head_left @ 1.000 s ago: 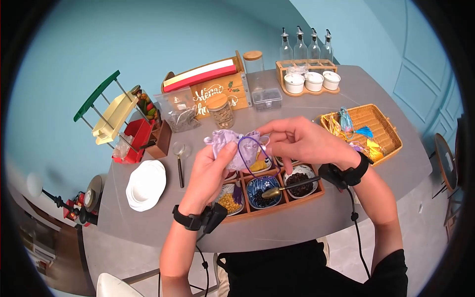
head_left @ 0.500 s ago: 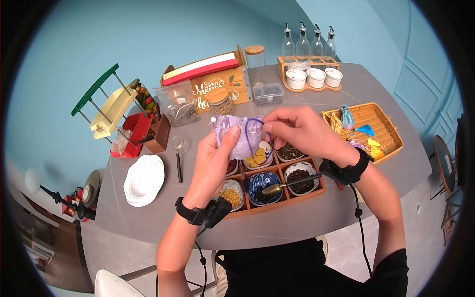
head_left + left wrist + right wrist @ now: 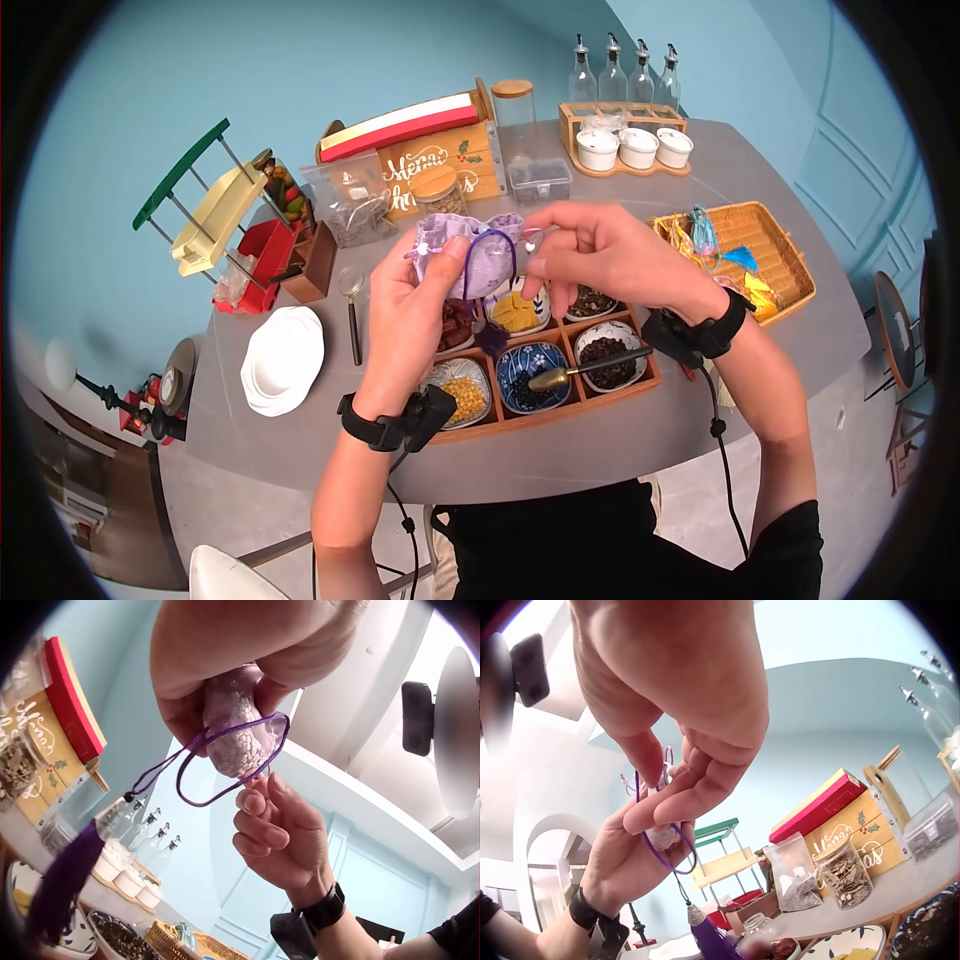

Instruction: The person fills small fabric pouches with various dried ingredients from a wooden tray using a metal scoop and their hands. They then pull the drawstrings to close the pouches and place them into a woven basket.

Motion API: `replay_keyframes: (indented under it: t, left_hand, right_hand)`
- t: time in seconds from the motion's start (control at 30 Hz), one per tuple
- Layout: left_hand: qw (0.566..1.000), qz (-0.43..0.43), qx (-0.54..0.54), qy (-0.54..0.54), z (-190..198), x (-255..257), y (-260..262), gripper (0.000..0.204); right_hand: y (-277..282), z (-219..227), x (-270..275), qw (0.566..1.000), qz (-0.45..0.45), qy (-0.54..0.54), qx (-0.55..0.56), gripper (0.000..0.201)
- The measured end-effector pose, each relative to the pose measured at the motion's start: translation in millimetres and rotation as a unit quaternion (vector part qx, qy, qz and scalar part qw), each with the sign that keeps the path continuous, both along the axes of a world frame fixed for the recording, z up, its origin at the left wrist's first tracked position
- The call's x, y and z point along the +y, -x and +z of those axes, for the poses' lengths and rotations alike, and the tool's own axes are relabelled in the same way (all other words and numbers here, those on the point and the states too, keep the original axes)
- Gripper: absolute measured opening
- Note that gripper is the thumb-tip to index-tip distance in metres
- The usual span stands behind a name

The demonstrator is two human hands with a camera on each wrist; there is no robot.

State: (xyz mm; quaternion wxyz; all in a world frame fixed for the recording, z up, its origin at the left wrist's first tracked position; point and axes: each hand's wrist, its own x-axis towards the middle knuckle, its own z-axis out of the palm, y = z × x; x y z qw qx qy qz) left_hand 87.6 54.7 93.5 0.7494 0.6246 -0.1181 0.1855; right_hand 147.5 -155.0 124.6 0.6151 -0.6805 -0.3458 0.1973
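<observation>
My left hand (image 3: pixel 405 310) grips a small lilac satin drawstring pouch (image 3: pixel 492 268), its thumb across the front. Gathered fabric frills along the pouch's top edge. A looped purple cord (image 3: pixel 180 784) hangs around the pouch, and a dark purple tassel (image 3: pixel 71 881) dangles from it. At the pouch's right side, my right hand (image 3: pixel 605 255) pinches the thin pale drawstring (image 3: pixel 531 238) between thumb and forefinger, other fingers curled. Below both hands is a divided wooden tray (image 3: pixel 540 416) with patterned bowls of dried ingredients. A brass-coloured scoop (image 3: pixel 550 379) lies across two of the bowls.
A wicker basket (image 3: pixel 790 262) of tassels stands at right. White plates (image 3: pixel 284 360) and a small strainer (image 3: pixel 352 310) lie at left. Behind are a lidded jar (image 3: pixel 437 190), a plastic box (image 3: pixel 540 181), a wooden Christmas crate (image 3: pixel 478 165) and white pots (image 3: pixel 638 150) before glass bottles.
The pouch has shifted slightly left and tipped, showing its frilled top. The right hand has let go of the purple cord and pinches the pale drawstring. The tassel now hangs below the pouch.
</observation>
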Motion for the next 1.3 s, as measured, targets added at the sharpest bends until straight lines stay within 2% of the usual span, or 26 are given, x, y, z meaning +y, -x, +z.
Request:
replay_keyframes:
  t: [0.07, 0.17, 0.3, 0.4, 0.47, 0.5, 0.7, 0.83, 0.93, 1.03, 1.1, 1.13, 1.2, 1.3]
  left_hand:
    - [0.997, 0.013, 0.056, -0.048, -2.9, 1.4, 1.7, 0.02]
    - [0.999, 0.019, 0.017, -0.019, -5.2, -7.4, -0.1, 0.021]
    - [0.998, 0.038, 0.056, -0.016, -8.3, -1.8, -2.3, 0.02]
    - [0.994, -0.006, 0.109, -0.029, -7.0, 1.1, 1.0, 0.021]
    - [0.991, -0.019, 0.128, 0.041, -7.7, 2.1, -0.6, 0.029]
    - [0.994, -0.029, 0.102, 0.039, -8.2, -0.8, -0.4, 0.038]
    - [0.988, -0.019, 0.066, 0.141, -9.5, -13.7, -2.3, 0.046]
    - [0.984, -0.018, 0.051, 0.17, -13.8, -6.5, -3.9, 0.047]
    - [0.979, -0.047, 0.052, 0.19, -17.8, 6.3, -5.5, 0.04]
    - [0.969, -0.038, 0.017, 0.243, -23.7, 29.1, -7.4, 0.038]
    - [0.962, 0.025, 0.0, 0.271, -22.6, 43.5, -4.3, 0.038]
    - [0.956, 0.048, 0.004, 0.289, -20.1, 48.6, -1.6, 0.038]
    - [0.959, 0.036, -0.001, 0.283, -22.7, 48.2, 0.5, 0.037]
    - [0.966, -0.073, -0.036, 0.246, -18.5, 47.7, -3.1, 0.036]
  right_hand:
    - [-2.5, -2.9, 3.9, 0.999, -0.01, 0.034, -0.026, 0.022]
    - [-4.1, 0.3, 6.0, 0.997, -0.019, 0.048, -0.064, 0.016]
    - [-9.8, -6.5, 7.6, 0.992, -0.043, 0.055, -0.102, 0.018]
    - [-7.6, -4.7, 5.0, 0.992, -0.016, 0.072, -0.106, 0.022]
    - [-5.8, -2.1, 4.6, 0.991, -0.019, 0.083, -0.101, 0.022]
    - [-4.8, -1.7, 4.8, 0.991, -0.018, 0.083, -0.102, 0.022]
    - [8.2, -5.3, 9.2, 0.993, -0.051, 0.071, -0.082, 0.023]
    - [12.7, -5.9, 7.3, 0.994, -0.051, 0.071, -0.069, 0.024]
    - [14.0, -9.9, 5.8, 0.993, -0.05, 0.076, -0.069, 0.027]
    - [16.4, -18.1, -0.1, 0.994, -0.047, 0.082, -0.06, 0.029]
    - [19.0, -21.5, -8.2, 0.993, -0.044, 0.094, -0.052, 0.028]
    - [20.4, -22.6, -13.0, 0.988, -0.044, 0.12, -0.086, 0.028]
    - [21.1, -21.3, -15.5, 0.981, -0.041, 0.147, -0.121, 0.027]
    - [18.4, -7.8, -18.3, 0.983, -0.047, 0.141, -0.109, 0.028]
